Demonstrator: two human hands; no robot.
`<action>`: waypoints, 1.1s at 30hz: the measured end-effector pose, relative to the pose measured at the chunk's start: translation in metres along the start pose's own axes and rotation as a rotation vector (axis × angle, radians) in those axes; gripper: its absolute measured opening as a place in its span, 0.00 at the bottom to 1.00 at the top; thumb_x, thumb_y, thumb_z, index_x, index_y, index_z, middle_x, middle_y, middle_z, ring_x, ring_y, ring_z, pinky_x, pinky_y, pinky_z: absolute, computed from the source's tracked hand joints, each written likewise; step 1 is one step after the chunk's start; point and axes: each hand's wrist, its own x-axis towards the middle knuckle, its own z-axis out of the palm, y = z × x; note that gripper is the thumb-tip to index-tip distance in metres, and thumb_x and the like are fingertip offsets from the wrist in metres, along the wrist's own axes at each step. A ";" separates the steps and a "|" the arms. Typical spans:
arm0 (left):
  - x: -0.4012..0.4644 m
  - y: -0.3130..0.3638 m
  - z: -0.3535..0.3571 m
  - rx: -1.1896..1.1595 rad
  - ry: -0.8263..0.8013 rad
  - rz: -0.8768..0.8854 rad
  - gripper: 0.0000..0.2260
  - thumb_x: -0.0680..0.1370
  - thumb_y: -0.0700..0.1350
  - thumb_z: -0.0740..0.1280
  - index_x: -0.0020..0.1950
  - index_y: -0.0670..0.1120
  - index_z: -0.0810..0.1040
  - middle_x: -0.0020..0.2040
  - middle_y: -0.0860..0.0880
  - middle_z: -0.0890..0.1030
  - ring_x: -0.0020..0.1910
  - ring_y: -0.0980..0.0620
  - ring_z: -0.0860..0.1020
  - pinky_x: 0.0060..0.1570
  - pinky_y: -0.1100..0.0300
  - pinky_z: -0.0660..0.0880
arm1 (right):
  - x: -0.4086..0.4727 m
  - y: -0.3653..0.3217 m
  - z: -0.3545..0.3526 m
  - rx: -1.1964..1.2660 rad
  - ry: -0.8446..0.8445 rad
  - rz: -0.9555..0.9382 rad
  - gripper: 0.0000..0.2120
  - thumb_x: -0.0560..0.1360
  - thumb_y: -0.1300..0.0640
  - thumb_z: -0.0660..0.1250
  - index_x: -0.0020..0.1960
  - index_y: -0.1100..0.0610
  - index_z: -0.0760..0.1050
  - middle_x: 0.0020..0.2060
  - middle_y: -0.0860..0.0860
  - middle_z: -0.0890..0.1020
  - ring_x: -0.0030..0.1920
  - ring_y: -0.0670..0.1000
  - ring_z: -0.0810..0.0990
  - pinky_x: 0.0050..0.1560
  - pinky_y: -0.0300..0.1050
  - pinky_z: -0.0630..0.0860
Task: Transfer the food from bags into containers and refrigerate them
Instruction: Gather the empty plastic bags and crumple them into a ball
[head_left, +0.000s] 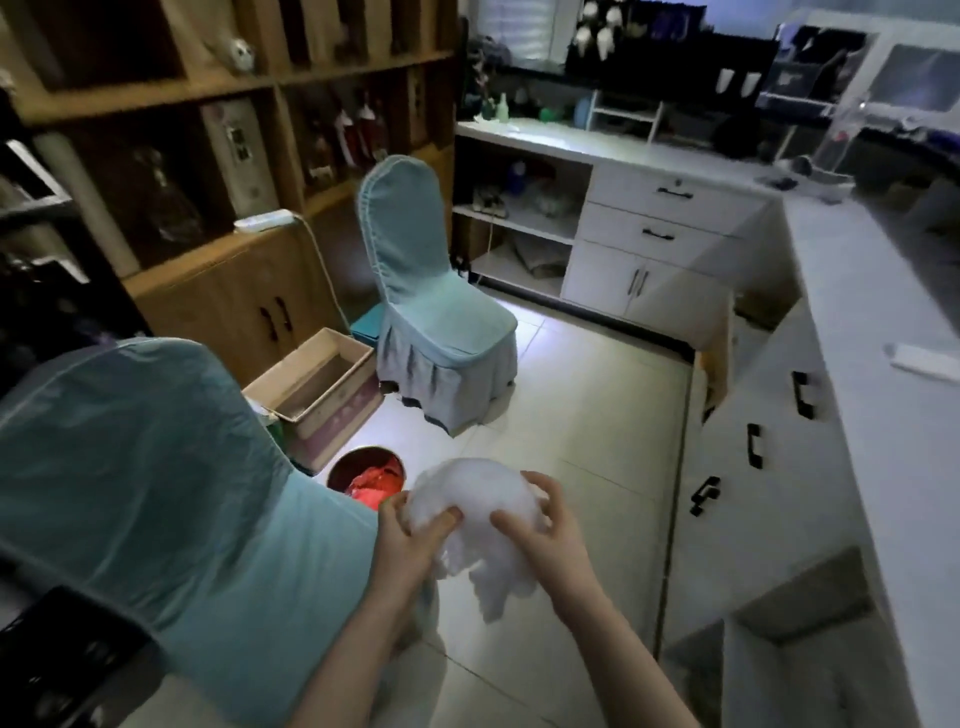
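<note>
A crumpled white plastic bag (470, 496) is bunched up between both my hands, low in the middle of the view above the tiled floor. My left hand (410, 540) grips its left side with the thumb pressed into the plastic. My right hand (545, 530) closes over its right side. A loose tail of the bag hangs down between my wrists. Whether anything is inside the bag cannot be told. Just left of the bag, on the floor, stands a round red bin (366, 475) with red plastic inside.
A blue-covered chair (156, 493) stands close at my left, another blue-covered chair (436, 312) farther ahead. An open cardboard box (317, 384) sits on the floor between them. White cabinets with a countertop (857, 322) run along the right; wooden shelving (208, 156) fills the left wall.
</note>
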 end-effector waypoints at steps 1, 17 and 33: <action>0.012 0.003 -0.008 -0.023 0.015 -0.023 0.29 0.69 0.53 0.77 0.63 0.56 0.65 0.55 0.51 0.76 0.55 0.47 0.78 0.55 0.45 0.79 | 0.014 -0.001 0.014 0.004 0.000 0.024 0.26 0.63 0.45 0.76 0.57 0.42 0.70 0.52 0.47 0.79 0.49 0.49 0.81 0.47 0.52 0.82; 0.196 0.025 -0.042 -0.213 0.244 -0.219 0.16 0.72 0.34 0.72 0.57 0.47 0.78 0.47 0.42 0.85 0.45 0.47 0.85 0.43 0.57 0.81 | 0.265 -0.013 0.112 -0.075 -0.369 0.120 0.13 0.69 0.52 0.75 0.52 0.48 0.77 0.47 0.48 0.82 0.46 0.47 0.82 0.45 0.47 0.81; 0.379 0.015 -0.006 -0.266 0.799 -0.360 0.17 0.73 0.45 0.73 0.55 0.43 0.69 0.36 0.43 0.80 0.32 0.47 0.76 0.39 0.55 0.74 | 0.478 0.014 0.199 -0.355 -0.587 0.049 0.16 0.71 0.55 0.73 0.56 0.52 0.71 0.54 0.55 0.70 0.45 0.44 0.74 0.52 0.44 0.73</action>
